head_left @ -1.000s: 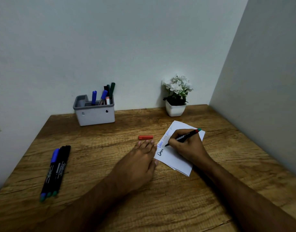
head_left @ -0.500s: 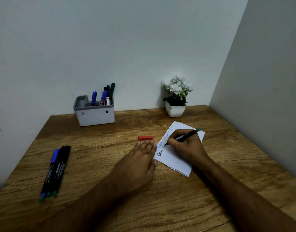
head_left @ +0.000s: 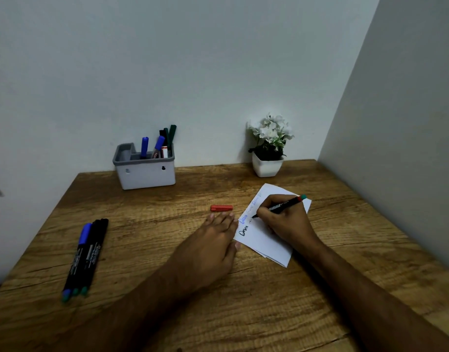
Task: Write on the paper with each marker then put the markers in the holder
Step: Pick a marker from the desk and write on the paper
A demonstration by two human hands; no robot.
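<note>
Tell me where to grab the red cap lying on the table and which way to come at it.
Pinch the red cap across its middle, coming straight down from above. It lies flat on the table, long axis left to right, so its near and far sides are free for thumb and finger. The left hand, resting flat just short of it, is likely the handier one.

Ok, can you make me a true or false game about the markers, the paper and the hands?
1. The right hand holds a marker on the paper. True.
2. The red cap sits inside the holder. False: it lies on the table.
3. Three markers lie together on the table's left side. True.
4. The left hand grips a marker. False: it lies flat, fingers straight.
</note>
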